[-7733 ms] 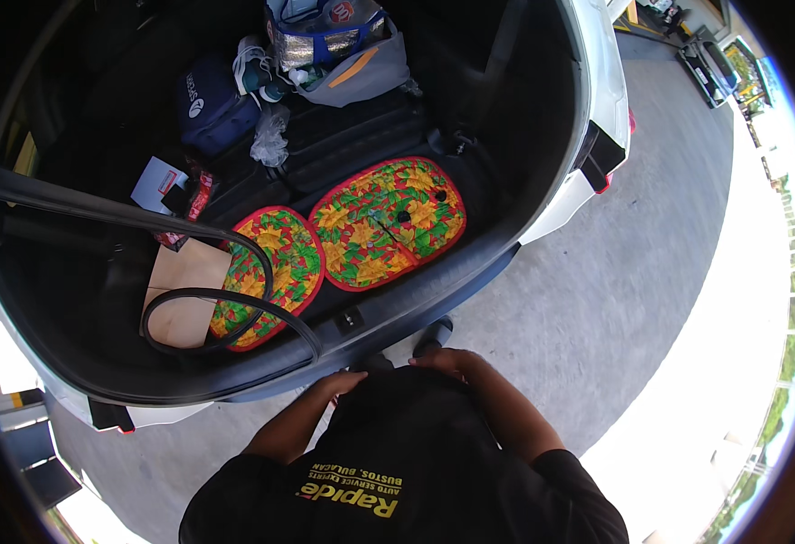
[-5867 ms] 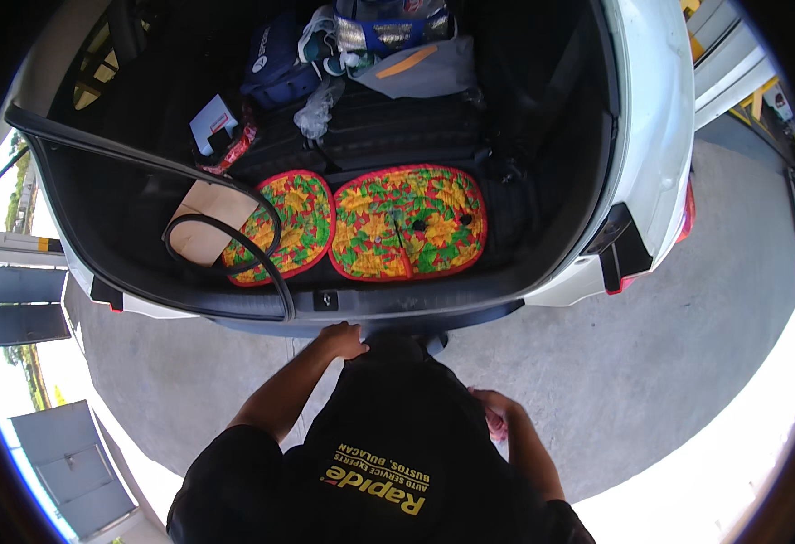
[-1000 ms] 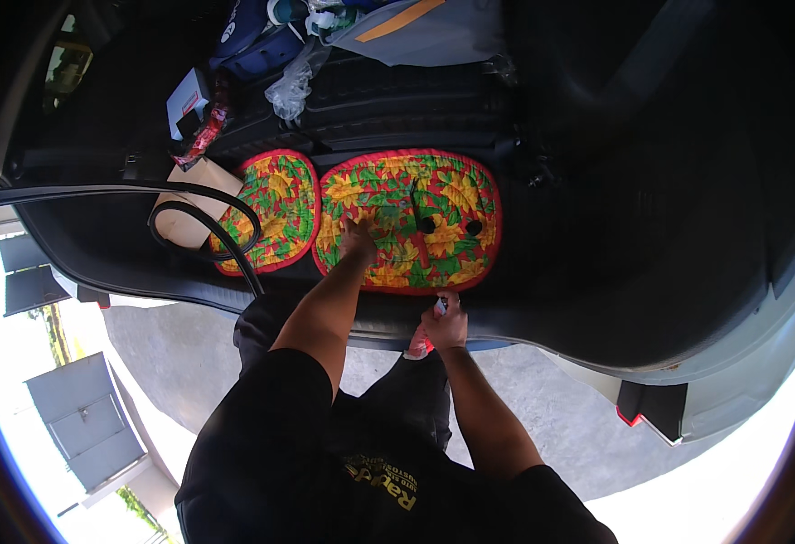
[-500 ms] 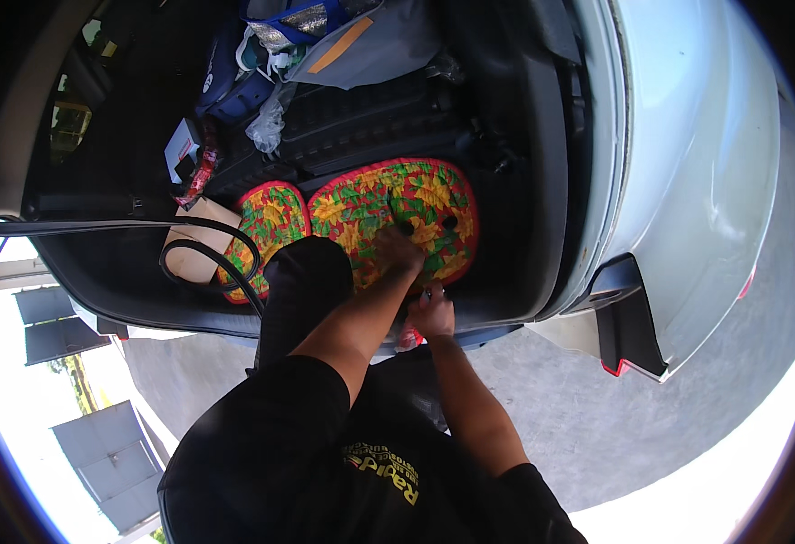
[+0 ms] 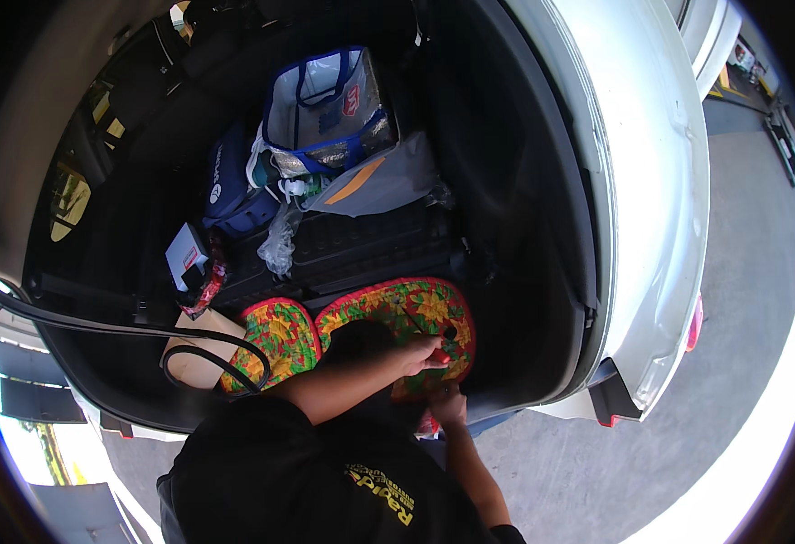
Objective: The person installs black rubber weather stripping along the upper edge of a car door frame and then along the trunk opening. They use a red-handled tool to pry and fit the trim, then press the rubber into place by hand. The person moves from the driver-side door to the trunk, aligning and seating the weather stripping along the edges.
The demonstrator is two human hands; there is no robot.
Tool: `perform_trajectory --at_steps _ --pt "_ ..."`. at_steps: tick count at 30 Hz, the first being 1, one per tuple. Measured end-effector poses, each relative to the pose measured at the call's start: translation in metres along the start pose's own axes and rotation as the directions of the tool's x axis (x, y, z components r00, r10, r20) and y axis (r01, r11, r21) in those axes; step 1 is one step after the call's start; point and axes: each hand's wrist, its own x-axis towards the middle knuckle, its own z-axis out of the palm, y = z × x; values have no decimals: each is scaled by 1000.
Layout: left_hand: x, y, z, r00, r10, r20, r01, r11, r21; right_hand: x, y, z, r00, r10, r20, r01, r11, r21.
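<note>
A quilted floral mat (image 5: pixel 388 299), red-edged with yellow and green, lies at the front of the open car trunk. Over its right part my left hand (image 5: pixel 423 354) reaches with bent fingers that look closed; anything within them is too small to make out. Close below, at the trunk's front edge, my right hand (image 5: pixel 449 405) is closed, and its contents are hidden. Something red and white (image 5: pixel 427 424) shows beside that hand. A round black spot (image 5: pixel 450 334) sits on the mat near my left fingers. To the left lies a smaller matching floral mat (image 5: pixel 281 331).
Deeper in the trunk are a blue-rimmed insulated bag (image 5: pixel 329 150), a grey bag (image 5: pixel 384 186), a navy bag (image 5: pixel 227 195) and crumpled clear plastic (image 5: pixel 278 245). At left are a white box (image 5: pixel 184 254), a cardboard piece (image 5: pixel 200 349) and a looped black strap (image 5: pixel 126 324).
The view has tilted up, so the trunk's contents sit lower and more bags show. My left hand has moved rightward across the mat, toward my right hand.
</note>
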Motion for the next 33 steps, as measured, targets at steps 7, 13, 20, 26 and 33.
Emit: perform_trajectory --at_steps 7,13,20,26,33 --pt "-74 63 -79 870 455 193 -471 645 602 114 -19 21 1000 -3 -19 3 1000 -10" --pt "-136 174 -112 733 537 416 -673 486 558 138 -64 -18 980 131 151 -63 917 -393" --pt "-216 412 -96 92 814 574 -798 -285 531 173 -368 -188 823 -443 -355 496 865 70" --pt "-206 624 -36 -104 786 610 -671 -508 540 263 -509 -250 597 -631 -495 383 767 -515" --pt "-205 722 -12 56 733 678 -642 -494 586 289 -480 -237 683 -624 -379 163 637 -754"
